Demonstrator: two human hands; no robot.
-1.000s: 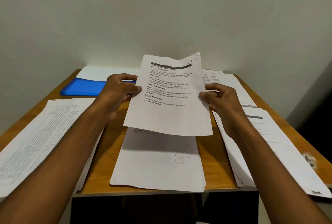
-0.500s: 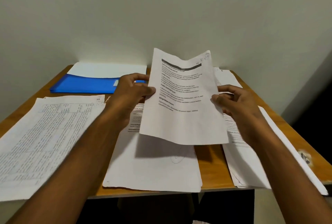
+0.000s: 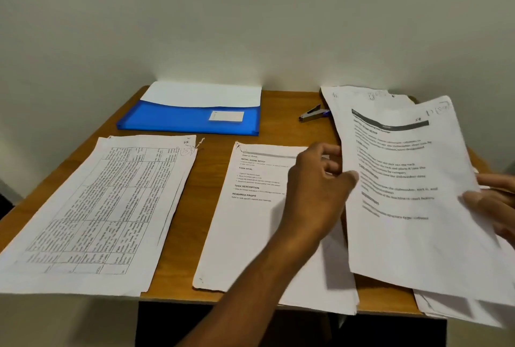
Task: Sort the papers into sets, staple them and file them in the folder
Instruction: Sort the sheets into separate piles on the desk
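Now that you have swung the sheet (image 3: pixel 409 193) from above the middle pile (image 3: pixel 250 224) out over the right pile (image 3: pixel 362 96), both hands pinch its edges, left hand (image 3: pixel 317 188) and right hand (image 3: pixel 493 201); you are sorting it rightward, with the stapler (image 3: pixel 312 115) and blue folder (image 3: pixel 189 121) untouched.

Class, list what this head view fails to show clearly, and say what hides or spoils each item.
- Right hand: cut off by the frame's right edge.
- Held sheet: print motion-blurred.
- Stapler: rear hidden under the right pile.
- Table pile: print too small to read.
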